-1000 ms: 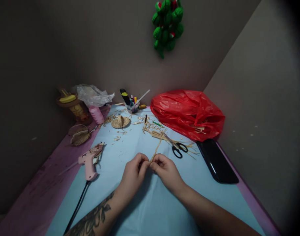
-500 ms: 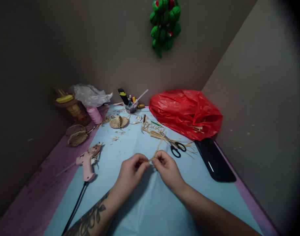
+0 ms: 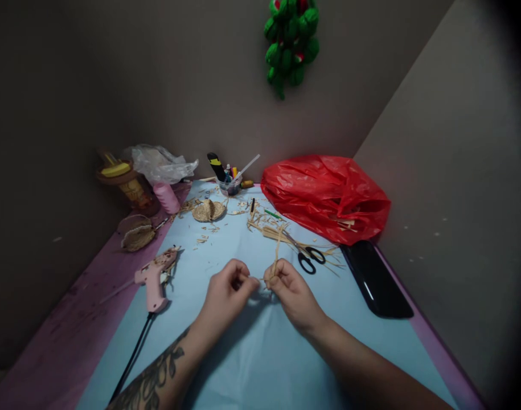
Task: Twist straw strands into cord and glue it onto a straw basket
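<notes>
Between my two hands is a thin straw strand (image 3: pixel 278 246), which looks braided or twisted and rises from the fingers toward the scissors. My right hand (image 3: pixel 291 290) pinches it between thumb and forefinger. My left hand (image 3: pixel 230 289) is closed just beside it, its thumb and forefinger on a short end of the strand. Beyond the hands lie a bundle of straw strips (image 3: pixel 277 234) and black-handled scissors (image 3: pixel 306 262), which rest across the strips. A round woven straw piece (image 3: pixel 209 211) with a raised middle sits farther back.
To the left, a pink glue gun (image 3: pixel 155 279) lies with its cord toward me. A pink thread spool (image 3: pixel 166 198), a brown cup (image 3: pixel 132 185) and a small woven pouch (image 3: pixel 138 234) stand behind it. At right are a red plastic bag (image 3: pixel 324 193) and a black tray-like object (image 3: pixel 377 279).
My hands have drawn slightly apart at the fingertips. The strand now stands more upright over my right fingers. The view has shifted slightly.
</notes>
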A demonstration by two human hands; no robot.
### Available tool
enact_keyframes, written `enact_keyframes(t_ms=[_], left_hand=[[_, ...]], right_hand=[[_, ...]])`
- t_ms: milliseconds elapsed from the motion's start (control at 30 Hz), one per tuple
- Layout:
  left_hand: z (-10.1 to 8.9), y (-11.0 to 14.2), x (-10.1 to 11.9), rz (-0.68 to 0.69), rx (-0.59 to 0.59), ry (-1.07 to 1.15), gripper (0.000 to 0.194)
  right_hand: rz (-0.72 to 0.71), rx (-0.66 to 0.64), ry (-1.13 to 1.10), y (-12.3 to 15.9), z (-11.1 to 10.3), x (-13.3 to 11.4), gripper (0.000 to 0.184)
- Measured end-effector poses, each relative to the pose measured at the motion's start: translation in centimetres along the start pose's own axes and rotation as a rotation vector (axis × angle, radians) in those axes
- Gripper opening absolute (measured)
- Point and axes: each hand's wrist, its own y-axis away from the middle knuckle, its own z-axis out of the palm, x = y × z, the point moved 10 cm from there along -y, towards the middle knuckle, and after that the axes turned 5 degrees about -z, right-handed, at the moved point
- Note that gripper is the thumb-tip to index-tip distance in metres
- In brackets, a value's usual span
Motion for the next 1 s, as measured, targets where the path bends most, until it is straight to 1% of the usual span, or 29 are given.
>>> enact_keyframes(t_ms=[33,67,100,133,200,267,367,500,800,933,1000], left_hand=[[-0.8,-0.1,0.4,0.007,0.036,0.023,0.02],[-1.2,-0.2,0.4,-0.009,0.045,0.067,0.025],[-1.2,-0.3,0.1,-0.045,0.021,0.129,0.03],[-0.8,-0.4,-0.3,-0.094,-0.029,0.206,0.035],[0.7,-0.3,-1.4,-0.205,-0.171,0.374,0.042],[2.1,0.1,-2.1,-0.279,-0.286,0.516,0.041],[3.0,0.4,-2.3,-0.316,-0.361,0.644,0.032],[3.4,0.8,-2.1,-0.345,-0.425,0.672,0.031],[2.6,0.2,-2.5,-0.313,-0.369,0.581,0.034],[2.8,0.2,-2.4,-0.311,-0.376,0.597,0.034],[3.1,0.4,-2.2,-0.315,-0.402,0.623,0.034]], right_hand=[[0.029,-0.056,-0.005,0.0,0.5,0.1,0.031],[0.061,-0.121,-0.02,0.2,1.1,0.2,0.033],[0.093,-0.189,-0.037,0.4,1.9,0.3,0.035],[0.122,-0.253,-0.053,0.7,2.6,0.4,0.036],[0.159,-0.342,-0.072,1.2,3.7,0.5,0.037],[0.18,-0.387,-0.07,1.6,4.3,0.7,0.036],[0.198,-0.406,-0.073,1.9,4.6,0.9,0.035],[0.207,-0.411,-0.088,1.9,4.6,1.0,0.036],[0.195,-0.413,-0.066,1.8,4.6,0.7,0.036],[0.208,-0.408,-0.054,1.9,4.5,1.0,0.037],[0.212,-0.414,-0.039,1.9,4.4,1.2,0.037]])
